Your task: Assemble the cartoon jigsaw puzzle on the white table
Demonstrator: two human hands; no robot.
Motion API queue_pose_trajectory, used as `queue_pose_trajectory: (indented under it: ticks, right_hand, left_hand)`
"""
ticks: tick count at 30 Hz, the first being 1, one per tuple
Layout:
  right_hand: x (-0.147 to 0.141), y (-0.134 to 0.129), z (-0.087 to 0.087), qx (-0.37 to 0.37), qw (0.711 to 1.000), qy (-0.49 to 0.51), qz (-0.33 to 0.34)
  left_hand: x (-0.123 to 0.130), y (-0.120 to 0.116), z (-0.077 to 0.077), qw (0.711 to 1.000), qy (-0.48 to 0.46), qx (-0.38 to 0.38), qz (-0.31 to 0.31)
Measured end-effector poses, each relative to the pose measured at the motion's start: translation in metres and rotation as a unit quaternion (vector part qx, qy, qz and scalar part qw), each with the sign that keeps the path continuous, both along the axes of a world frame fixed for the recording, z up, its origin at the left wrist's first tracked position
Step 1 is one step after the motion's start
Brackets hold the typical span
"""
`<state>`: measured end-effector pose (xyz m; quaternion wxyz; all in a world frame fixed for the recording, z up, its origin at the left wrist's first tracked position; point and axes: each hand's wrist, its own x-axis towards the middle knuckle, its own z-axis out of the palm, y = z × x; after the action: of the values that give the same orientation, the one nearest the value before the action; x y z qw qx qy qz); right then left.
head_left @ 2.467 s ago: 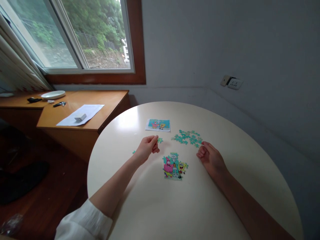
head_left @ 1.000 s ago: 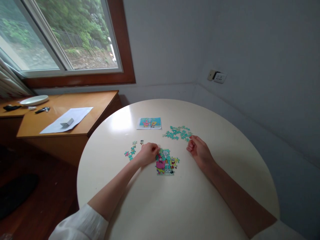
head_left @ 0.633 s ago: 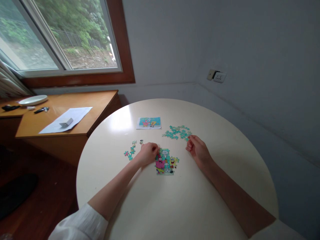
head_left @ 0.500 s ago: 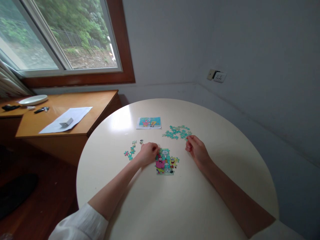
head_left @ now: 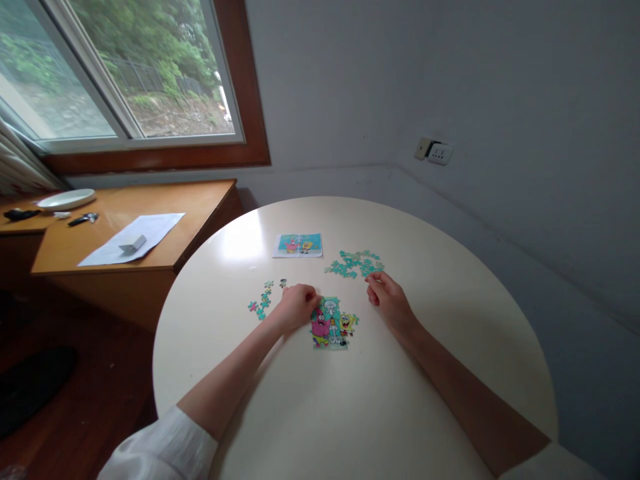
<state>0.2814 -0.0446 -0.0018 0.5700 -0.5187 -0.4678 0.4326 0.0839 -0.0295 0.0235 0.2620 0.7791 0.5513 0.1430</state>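
White and round, one table bears one part-joined puzzle, lying between your two hands. One picture card lies flat on the far side. You have two groups of loose pieces: one teal heap far of the puzzle, and one smaller cluster to the left; the pieces are too small to count surely. Your left hand is at the puzzle's far left corner, fingertips narrow, and it hides part of that corner; you cannot tell whether it holds a piece. Your right hand has its fingertips drawn together by the heap's near edge, their grip unclear too. Far left, one desk bears one plate and one sheet under one small block.
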Motion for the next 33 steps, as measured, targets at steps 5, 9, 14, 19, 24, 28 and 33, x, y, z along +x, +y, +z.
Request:
queue_pose_trajectory:
  ticks: [5, 9, 14, 19, 24, 28, 33]
  right_hand:
    - [0.0003, 0.0002, -0.0004, 0.001, 1.000, -0.006, 0.000]
    - [0.0002, 0.0003, -0.0013, 0.007, 1.000, -0.002, 0.005]
    - [-0.0004, -0.0003, -0.0007, 0.002, 1.000, 0.002, 0.002]
    - [-0.0004, -0.0007, 0.0000, 0.003, 1.000, -0.005, 0.004]
    - [-0.0004, -0.0018, 0.0013, -0.001, 1.000, -0.007, 0.003]
    - [-0.0009, -0.0031, 0.0031, -0.003, 1.000, -0.007, 0.002]
    - [-0.0013, -0.0023, 0.0030, 0.001, 1.000, -0.008, 0.002]
  left_hand:
    - [0.0006, 0.0003, 0.0004, 1.000, 0.012, 0.008, 0.004]
    - [0.0004, 0.0008, -0.0004, 0.999, 0.029, 0.016, 0.002]
    - [0.0004, 0.0013, -0.0019, 0.999, 0.046, 0.029, 0.000]
    - [0.0005, 0.0021, -0.0027, 0.998, 0.056, 0.031, -0.004]
    - [-0.0002, 0.0019, -0.0036, 0.998, 0.054, 0.033, -0.004]
    - [-0.0002, 0.0017, -0.0037, 0.998, 0.049, 0.039, -0.003]
    - [0.0001, 0.0014, -0.0021, 0.998, 0.053, 0.033, -0.001]
